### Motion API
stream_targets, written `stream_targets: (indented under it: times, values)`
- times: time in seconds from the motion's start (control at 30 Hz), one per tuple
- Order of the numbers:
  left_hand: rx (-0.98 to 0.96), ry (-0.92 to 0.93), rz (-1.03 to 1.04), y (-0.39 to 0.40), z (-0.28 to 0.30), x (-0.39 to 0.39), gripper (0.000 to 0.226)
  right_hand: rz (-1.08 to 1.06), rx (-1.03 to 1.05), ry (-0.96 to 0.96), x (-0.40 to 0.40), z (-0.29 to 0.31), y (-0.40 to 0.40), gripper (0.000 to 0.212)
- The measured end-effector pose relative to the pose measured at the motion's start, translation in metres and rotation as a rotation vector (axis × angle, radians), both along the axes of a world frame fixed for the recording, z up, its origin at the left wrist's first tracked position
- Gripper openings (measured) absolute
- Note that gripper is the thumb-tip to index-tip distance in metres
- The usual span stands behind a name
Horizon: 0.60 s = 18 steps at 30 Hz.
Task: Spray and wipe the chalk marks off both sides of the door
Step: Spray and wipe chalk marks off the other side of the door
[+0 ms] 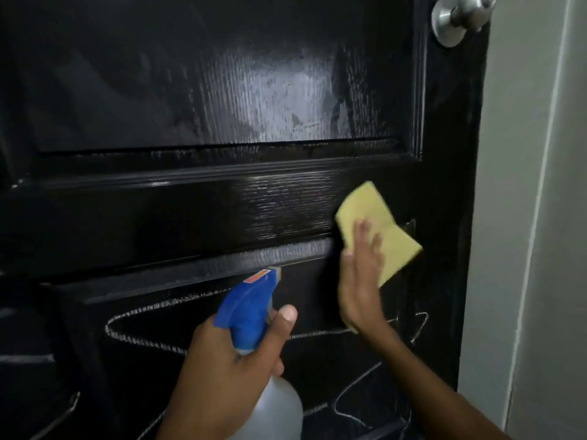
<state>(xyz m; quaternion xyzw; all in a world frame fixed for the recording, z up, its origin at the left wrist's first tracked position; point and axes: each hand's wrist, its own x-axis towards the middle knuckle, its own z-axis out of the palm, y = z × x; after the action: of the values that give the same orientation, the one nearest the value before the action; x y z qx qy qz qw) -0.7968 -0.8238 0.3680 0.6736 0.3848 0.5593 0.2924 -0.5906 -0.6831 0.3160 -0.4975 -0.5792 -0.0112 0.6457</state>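
Note:
A black panelled door (190, 204) fills the view. Its upper panel shines wet with smeared streaks. White chalk marks (139, 315) loop across the lower panel. My left hand (222, 369) grips a spray bottle (251, 309) with a blue trigger head and a clear body, its nozzle pointing at the door. My right hand (359, 281) presses a yellow cloth (381, 223) flat against the door near its right edge, fingers straight on the cloth.
A silver round door knob (457, 17) sits at the top right of the door. A pale wall and door frame (533, 217) run down the right side, close to the door's edge.

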Motion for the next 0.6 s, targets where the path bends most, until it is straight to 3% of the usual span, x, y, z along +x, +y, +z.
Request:
stream_targets:
  times: [0.1, 0.23, 0.43, 0.6]
  values:
    - [-0.003, 0.033, 0.045, -0.001, -0.006, -0.017, 0.038, -0.033, -0.015, -0.234, -0.049, -0.009, -0.006, 0.058]
    - [0.027, 0.060, 0.154, -0.014, -0.007, -0.054, 0.031, -0.141, -0.061, -0.490, -0.022, -0.026, -0.002, 0.061]
    - [0.063, 0.046, 0.339, -0.026, -0.012, -0.117, 0.033, -0.074, -0.044, -0.536, 0.005, -0.020, -0.008, 0.059]
    - [0.025, 0.040, 0.471, -0.036, -0.026, -0.160, 0.036, 0.010, 0.175, -0.840, -0.062, -0.013, -0.005, 0.055]
